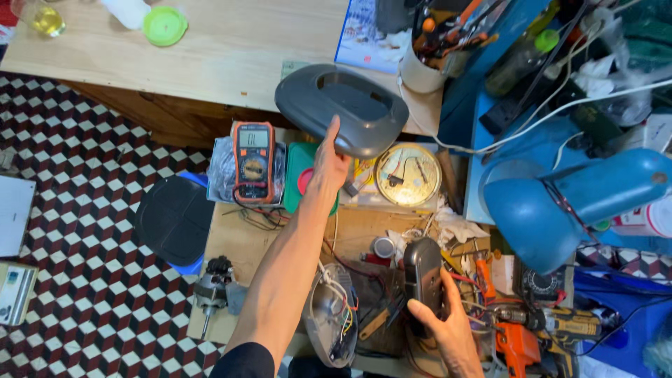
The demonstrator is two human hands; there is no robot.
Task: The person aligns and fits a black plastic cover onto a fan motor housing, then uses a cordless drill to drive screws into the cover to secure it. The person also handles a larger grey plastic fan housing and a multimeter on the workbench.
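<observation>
A blue printed sheet lay at the table's far edge, beside a white cup; an orange multimeter sat on a clear bag below. Our left hand gripped the grey cover, raised over the bench, long axis running left to right. Our right hand clasped a dark casing, long axis pointing away from us.

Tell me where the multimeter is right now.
In the head view the orange multimeter lies left of centre on a plastic bag, just left of the left hand, which holds a grey oval cover.
</observation>
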